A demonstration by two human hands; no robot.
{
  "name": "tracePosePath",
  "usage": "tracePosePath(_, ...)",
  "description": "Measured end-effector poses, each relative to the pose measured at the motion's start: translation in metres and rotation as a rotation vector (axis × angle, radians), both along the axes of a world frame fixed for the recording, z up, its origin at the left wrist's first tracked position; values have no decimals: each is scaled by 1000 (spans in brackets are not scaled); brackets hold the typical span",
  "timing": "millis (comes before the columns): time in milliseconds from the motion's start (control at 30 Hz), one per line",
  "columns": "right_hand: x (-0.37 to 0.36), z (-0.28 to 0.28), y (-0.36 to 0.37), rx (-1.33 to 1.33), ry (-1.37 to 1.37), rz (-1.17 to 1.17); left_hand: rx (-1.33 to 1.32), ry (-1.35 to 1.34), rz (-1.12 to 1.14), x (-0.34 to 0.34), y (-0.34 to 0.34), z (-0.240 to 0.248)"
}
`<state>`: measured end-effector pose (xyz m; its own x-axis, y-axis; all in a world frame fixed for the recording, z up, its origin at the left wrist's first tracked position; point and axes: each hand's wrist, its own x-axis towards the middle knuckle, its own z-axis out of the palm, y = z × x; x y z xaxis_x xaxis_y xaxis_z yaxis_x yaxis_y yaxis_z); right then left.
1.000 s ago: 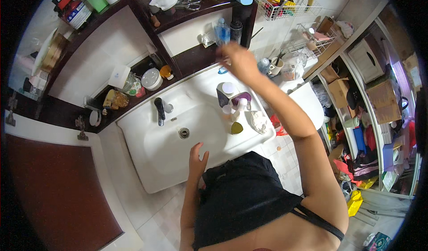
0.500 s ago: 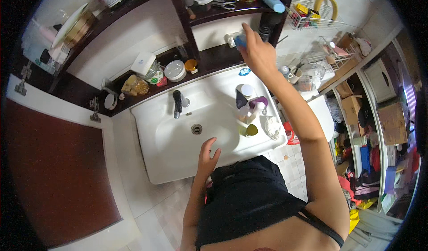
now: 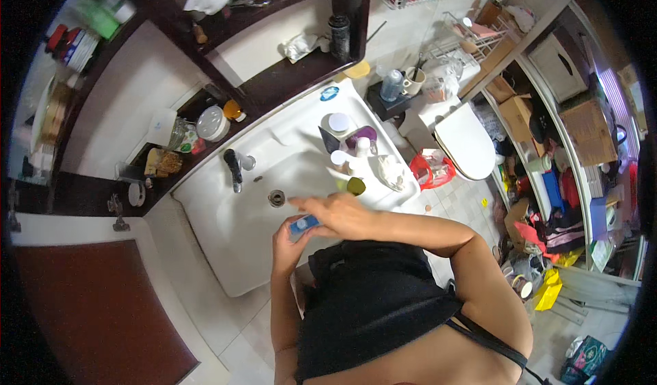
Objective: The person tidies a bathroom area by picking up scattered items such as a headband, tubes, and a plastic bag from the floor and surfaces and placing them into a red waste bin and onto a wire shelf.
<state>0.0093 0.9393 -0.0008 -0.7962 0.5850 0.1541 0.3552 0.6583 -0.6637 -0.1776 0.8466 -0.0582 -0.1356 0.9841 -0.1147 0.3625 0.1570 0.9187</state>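
Above the near side of the white sink basin [image 3: 226, 255], my two hands meet around a small blue-and-clear container [image 3: 303, 226]. My left hand [image 3: 286, 245] grips its left end. My right hand [image 3: 345, 217] closes on the other end, with a finger stretched out over the basin; part of the container is hidden by the fingers. The dark faucet [image 3: 233, 171] and the drain [image 3: 276, 198] lie just beyond. To the right on the sink ledge stand a white-lidded jar [image 3: 338, 122], a purple item [image 3: 361, 138], an olive-green cup [image 3: 355, 186] and a crumpled white cloth or tissue [image 3: 391, 173].
Dark wooden shelves [image 3: 274, 82] run behind the sink, holding a black bottle [image 3: 339, 37], a crumpled silvery packet [image 3: 300, 47] and a white round tub [image 3: 213, 124]. On the right are a toilet [image 3: 465, 142], a red plastic bag [image 3: 432, 169] and crowded shelving [image 3: 540, 173].
My right hand has come down from the shelf to the basin, bringing the small blue-and-clear container. My left hand has closed on it. The view has turned to the right.
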Motion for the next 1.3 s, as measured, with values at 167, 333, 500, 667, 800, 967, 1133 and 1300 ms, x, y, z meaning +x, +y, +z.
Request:
tracePosePath(167,57,-29,62,-119,195,-474,-52,-72,73,1,-15,-23)
tracePosePath(333,94,-50,53,-300,262,-315,-127,-102,21,18,-4,-7)
tracePosePath(500,71,-15,4,-249,224,27,-153,-79,-167,49,15,26)
tracePosePath(667,101,2,16,-205,207,-103,19,-41,-246,62,25,31)
tracePosePath(800,141,8,38,-171,220,-406,34,-12,-147,56,27,34)
tracePosePath(967,145,1,32,-205,146,-324,16,-26,-195,63,24,27)
tracePosePath(1133,106,-12,2,-417,280,-35,-93,-36,-295,73,22,12)
tracePosePath(1300,135,-122,54,-460,-99,-246,-215,-91,-208,68,12,10)
